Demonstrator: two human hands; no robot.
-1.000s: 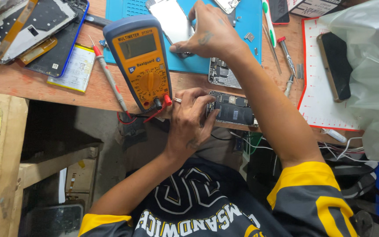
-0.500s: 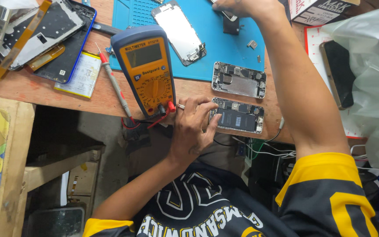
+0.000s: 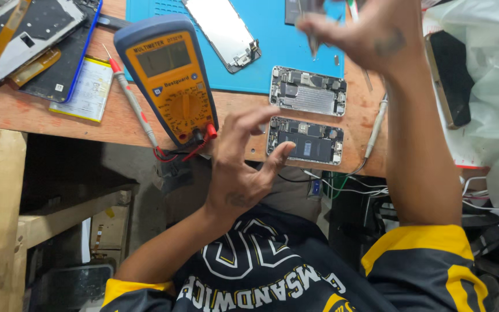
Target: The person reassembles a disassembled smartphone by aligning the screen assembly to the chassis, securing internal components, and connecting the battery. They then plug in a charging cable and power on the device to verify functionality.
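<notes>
At the desk [image 3: 116, 124] front edge, left hand [image 3: 241, 167] spread wide, empty, beside dark phone board [image 3: 305, 141] at its 3 o'clock; right hand [image 3: 365, 32] pinches tweezers [image 3: 314, 43] at 12 o'clock.

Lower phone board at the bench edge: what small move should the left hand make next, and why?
Probably lower the left hand to pin the lower dark phone circuit board: its spread fingers hover open beside it, while the right hand pinches a thin metal tool above.
</notes>
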